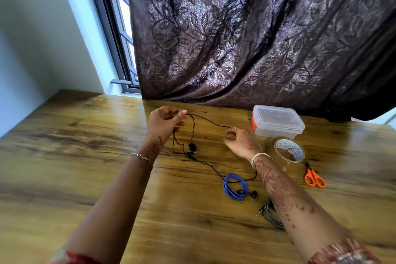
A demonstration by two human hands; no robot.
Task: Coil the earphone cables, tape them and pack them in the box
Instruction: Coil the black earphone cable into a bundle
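Table (90, 135): wood-grain top, with a pale wall and a window at far left. A dark leaf-patterned curtain (246, 34) hangs behind the far edge.

Left hand (166, 123): raised above the table, thumb and fingers pinching the dark earphone cable (209, 120). Loops of the cable hang below the hand, and its earbuds (192, 146) lie on the table beneath.

The cable runs from the left thumb to the right hand (241, 142). That hand's fingers are curled and the cable meets the fingertips, so it appears to be held there. More of the same cable trails across the table toward the camera and crosses the blue coil.

Blue coiled earphones (235, 186): wound and lying flat between the forearms. The grey coiled cable (270, 215) is nearer the camera, partly hidden under the right forearm.

Clear plastic box (278, 122): lid on, orange latch on its left side, just beyond the right hand. The tape roll (289, 150) stands tilted right of the wrist. The orange-handled scissors (314, 178) lie just beside the roll, nearer the camera.
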